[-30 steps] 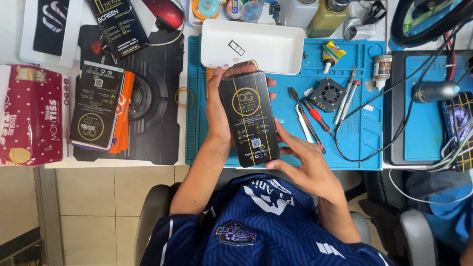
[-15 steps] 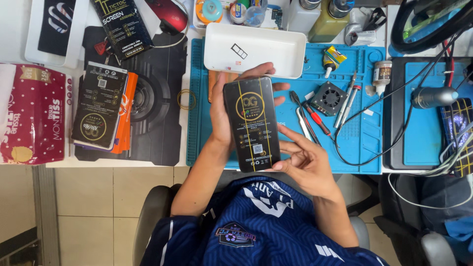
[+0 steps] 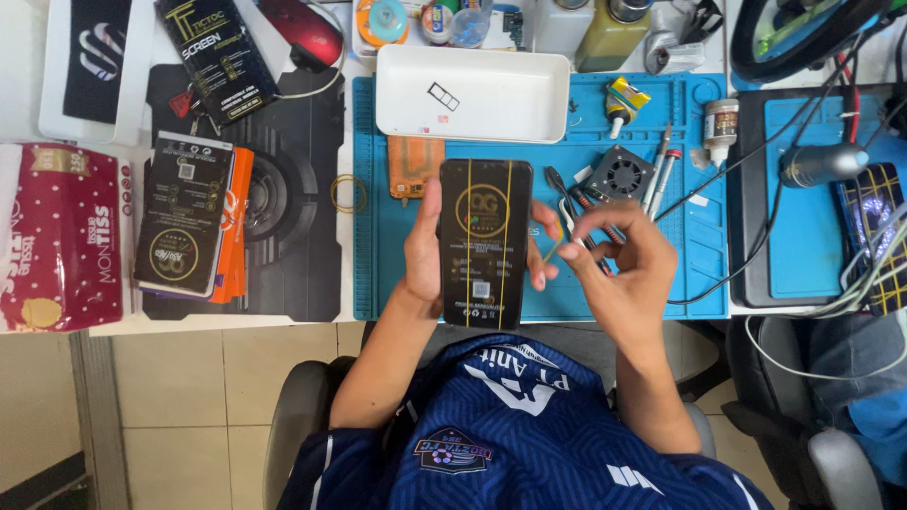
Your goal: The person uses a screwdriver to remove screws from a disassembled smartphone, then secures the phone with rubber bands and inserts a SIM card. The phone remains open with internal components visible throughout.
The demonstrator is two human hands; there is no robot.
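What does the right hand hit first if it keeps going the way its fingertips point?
Probably the black rectangular phone-sized package held in the left hand: the right hand has its fingertips pointing that way. Depth is unclear.

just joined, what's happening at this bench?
A person seated at a workbench holds a flat black rectangular package with gold lines upright in the left hand, above the blue silicone work mat. The right hand is beside it, off the package, fingertips pinched together; whether they hold anything is too small to tell. A white rectangular plastic tray and small metal hand tools lie on the mat behind.
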